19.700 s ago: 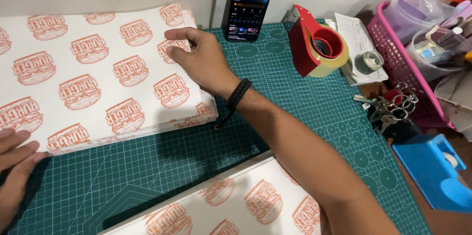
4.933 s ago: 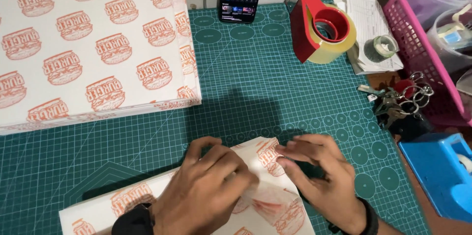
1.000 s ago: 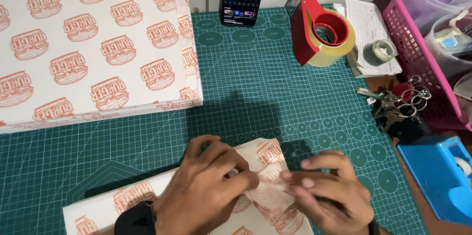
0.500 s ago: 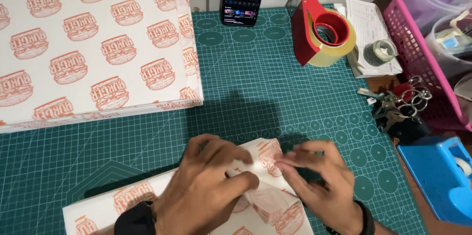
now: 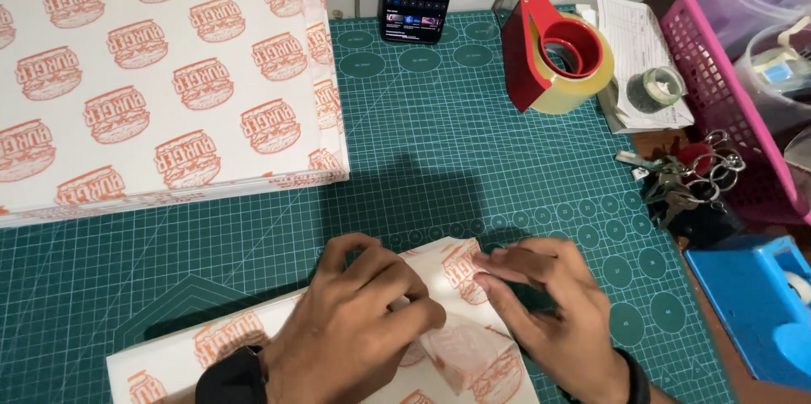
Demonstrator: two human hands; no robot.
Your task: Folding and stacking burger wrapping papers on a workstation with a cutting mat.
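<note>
In the head view, the left hand (image 5: 359,332) pressed flat on the white printed paper sheet with orange round logos (image 5: 460,345), fingers curled over a fold, and the right hand (image 5: 549,311) pinched its far corner between closed fingertips. The sheet lay on the green cutting mat (image 5: 473,159) of the worktop, near the person. Its long axis ran from lower left to upper right, the folded tip pointing away. The crease could slip or come crooked if the pressing hand lifted

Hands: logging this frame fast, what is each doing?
Left hand: pressing down the printed paper sheet.
Right hand: fingers pinching the sheet's fold.
</note>
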